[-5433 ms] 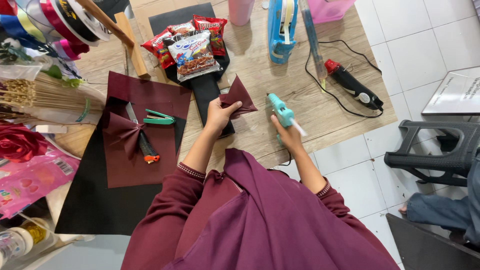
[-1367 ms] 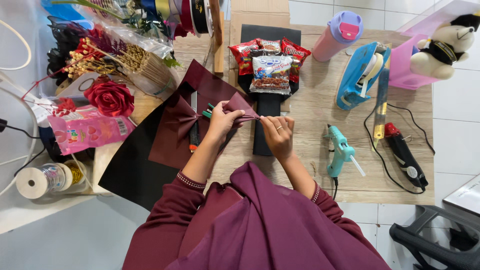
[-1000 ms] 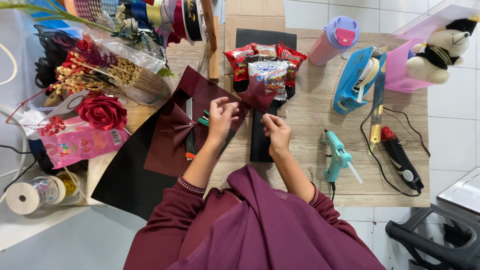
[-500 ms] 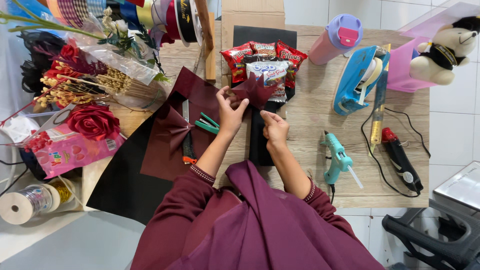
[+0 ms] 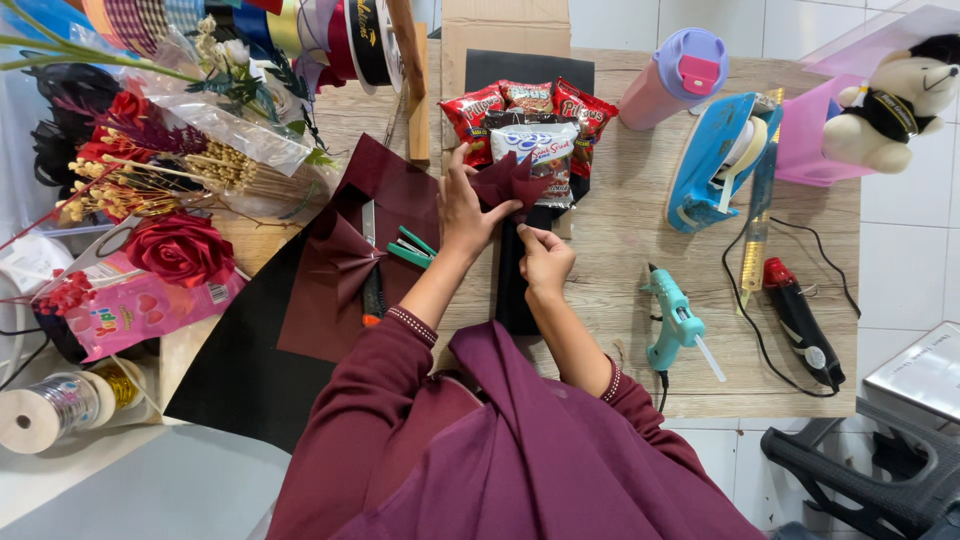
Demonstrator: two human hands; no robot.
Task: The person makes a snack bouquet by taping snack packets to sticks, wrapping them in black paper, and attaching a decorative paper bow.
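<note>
Folded paper piece (image 5: 508,183): dark maroon, pleated into a fan; pinched at its lower point; held against the snack packets (image 5: 528,122), above the black strip (image 5: 517,280).

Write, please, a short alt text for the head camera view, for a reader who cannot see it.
Seen from above, the left hand presses a pleated dark red paper fan against a black bouquet holder with snack packets, while the right hand pinches the fan's lower tip. A turquoise glue gun lies on the wooden table to the right.
</note>
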